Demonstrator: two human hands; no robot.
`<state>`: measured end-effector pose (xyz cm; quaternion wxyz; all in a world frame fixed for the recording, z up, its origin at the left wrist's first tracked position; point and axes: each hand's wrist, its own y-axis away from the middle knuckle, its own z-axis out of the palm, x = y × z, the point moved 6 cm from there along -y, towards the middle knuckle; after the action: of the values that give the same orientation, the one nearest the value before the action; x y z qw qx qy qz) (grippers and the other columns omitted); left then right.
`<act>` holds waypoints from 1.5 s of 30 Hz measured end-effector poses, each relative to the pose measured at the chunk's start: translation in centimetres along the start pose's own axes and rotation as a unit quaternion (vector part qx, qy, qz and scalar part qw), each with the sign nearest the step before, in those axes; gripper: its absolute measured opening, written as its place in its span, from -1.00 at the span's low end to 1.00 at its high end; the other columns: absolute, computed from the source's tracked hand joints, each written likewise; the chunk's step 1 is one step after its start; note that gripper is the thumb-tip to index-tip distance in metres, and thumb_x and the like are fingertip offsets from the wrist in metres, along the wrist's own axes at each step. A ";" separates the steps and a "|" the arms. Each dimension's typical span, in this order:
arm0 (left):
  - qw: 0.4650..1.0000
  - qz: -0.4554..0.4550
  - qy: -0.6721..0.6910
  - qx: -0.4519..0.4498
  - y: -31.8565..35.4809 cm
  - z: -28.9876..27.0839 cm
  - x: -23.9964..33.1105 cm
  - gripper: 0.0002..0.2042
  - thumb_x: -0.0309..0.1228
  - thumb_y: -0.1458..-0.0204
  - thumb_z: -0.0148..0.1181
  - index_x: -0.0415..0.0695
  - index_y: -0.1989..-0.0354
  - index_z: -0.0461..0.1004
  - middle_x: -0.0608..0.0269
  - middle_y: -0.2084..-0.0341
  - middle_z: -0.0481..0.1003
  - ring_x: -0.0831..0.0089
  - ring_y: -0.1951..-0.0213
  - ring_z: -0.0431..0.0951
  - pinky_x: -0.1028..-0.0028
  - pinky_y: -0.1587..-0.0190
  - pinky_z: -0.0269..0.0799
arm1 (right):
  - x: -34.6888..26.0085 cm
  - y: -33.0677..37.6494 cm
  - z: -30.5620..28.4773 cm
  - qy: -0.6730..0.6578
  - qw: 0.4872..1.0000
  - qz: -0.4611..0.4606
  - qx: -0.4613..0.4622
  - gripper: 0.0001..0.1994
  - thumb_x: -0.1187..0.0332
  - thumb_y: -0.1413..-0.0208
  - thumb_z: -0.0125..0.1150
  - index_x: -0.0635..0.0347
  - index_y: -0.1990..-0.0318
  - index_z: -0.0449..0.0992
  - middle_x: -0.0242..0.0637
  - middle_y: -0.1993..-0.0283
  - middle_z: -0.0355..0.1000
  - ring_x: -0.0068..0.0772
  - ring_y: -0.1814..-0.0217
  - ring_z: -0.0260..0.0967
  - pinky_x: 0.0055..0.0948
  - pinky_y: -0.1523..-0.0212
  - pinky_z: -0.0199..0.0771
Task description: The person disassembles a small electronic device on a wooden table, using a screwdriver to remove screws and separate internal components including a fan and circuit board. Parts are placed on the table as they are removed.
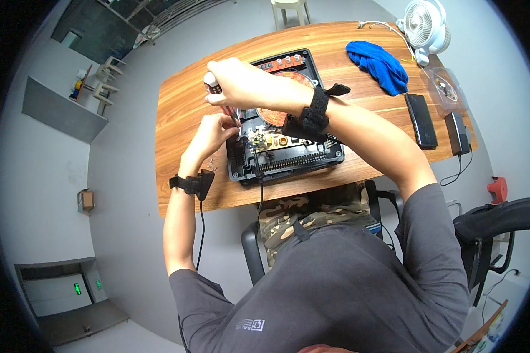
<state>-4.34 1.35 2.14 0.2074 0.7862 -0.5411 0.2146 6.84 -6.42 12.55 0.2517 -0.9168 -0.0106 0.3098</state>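
Note:
An opened induction cooker (285,167) lies on the table, its black housing showing a round copper coil (297,78) and a circuit board (271,140). My right hand (238,82) is wrapped round a screwdriver (212,85) with a red, white and dark handle, tilted with its shaft pointing down at the housing's left side. By the screwdriver's lower end, my left hand (211,134) has its fingers pinched together at the housing's left edge. Whatever sits between those fingertips is too small to make out. The screwdriver's tip is hidden by them.
Several small screws (212,165) lie on the wooden table (182,117) left of the cooker. To the right are a blue cloth (378,66), a black phone (421,120), a black adapter (457,134), a clear plastic box (444,88) and a white fan (424,26). A cable (261,194) hangs over the front edge.

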 end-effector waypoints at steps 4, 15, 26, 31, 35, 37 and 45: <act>1.000 -0.002 -0.008 0.012 0.8 -1.0 -0.4 -0.86 -0.51 -0.09 0.33 -0.26 0.19 0.67 0.11 0.37 0.67 0.42 0.31 0.64 0.37 0.15 0.54 | -0.7 -0.4 0.2 -0.026 1.000 0.007 -0.010 -0.61 0.16 -0.11 0.39 0.35 0.27 0.43 0.06 0.33 0.53 0.11 0.20 0.56 -0.12 0.15 0.55; 0.989 -0.048 -0.137 0.030 2.2 -2.7 -8.8 -0.87 -0.47 -0.09 0.30 -0.26 0.26 0.65 -0.03 0.38 0.66 0.23 0.29 0.69 0.32 0.13 0.56 | -2.1 -0.3 -0.5 -0.060 0.998 -0.013 0.033 -0.65 0.21 -0.17 0.39 0.32 0.25 0.41 -0.01 0.37 0.55 -0.05 0.26 0.59 -0.23 0.21 0.56; 0.996 -0.076 -0.047 0.005 2.0 -0.4 -12.2 -0.87 -0.49 -0.02 0.38 -0.26 0.28 0.65 0.07 0.45 0.66 0.39 0.39 0.66 0.39 0.23 0.55 | -1.7 0.9 -0.9 -0.054 0.998 0.039 -0.006 -0.65 0.18 -0.16 0.38 0.32 0.27 0.45 -0.06 0.40 0.53 -0.13 0.32 0.55 -0.23 0.25 0.52; 0.996 -0.041 -0.020 0.082 2.9 -1.4 -11.5 -0.83 -0.46 -0.01 0.40 -0.26 0.26 0.63 0.04 0.40 0.66 0.28 0.35 0.68 0.34 0.20 0.56 | -1.7 1.0 -0.9 -0.072 0.997 0.037 0.000 -0.64 0.16 -0.16 0.39 0.32 0.28 0.45 -0.07 0.40 0.52 -0.13 0.33 0.52 -0.23 0.25 0.51; 0.993 -0.061 -0.001 0.105 5.6 -2.2 -12.8 -0.84 -0.50 0.00 0.41 -0.25 0.27 0.61 0.11 0.44 0.63 0.36 0.38 0.63 0.37 0.23 0.55 | -1.7 1.3 -1.1 -0.072 0.997 0.036 0.008 -0.63 0.15 -0.16 0.40 0.31 0.29 0.44 -0.07 0.40 0.51 -0.15 0.34 0.52 -0.24 0.25 0.51; 0.993 -0.072 0.032 0.084 7.5 -1.8 -12.5 -0.85 -0.52 0.01 0.41 -0.25 0.29 0.60 0.17 0.47 0.61 0.42 0.40 0.59 0.40 0.25 0.54 | -1.6 1.3 -1.0 -0.068 0.997 0.031 0.001 -0.63 0.15 -0.16 0.39 0.31 0.29 0.44 -0.07 0.40 0.51 -0.15 0.34 0.52 -0.25 0.26 0.51; 0.997 -0.059 0.012 0.040 10.0 -0.4 -11.4 -0.85 -0.59 0.01 0.40 -0.24 0.26 0.57 0.26 0.45 0.59 0.50 0.37 0.57 0.47 0.22 0.54 | -2.6 1.1 -0.3 -0.080 0.996 0.024 -0.012 -0.65 0.19 -0.18 0.38 0.33 0.29 0.43 -0.10 0.43 0.54 -0.23 0.37 0.57 -0.30 0.30 0.55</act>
<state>-17.43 7.00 -3.00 0.1940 0.8218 -0.4824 0.2330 4.82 -7.98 13.70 0.2312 -0.8921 -0.0121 0.3880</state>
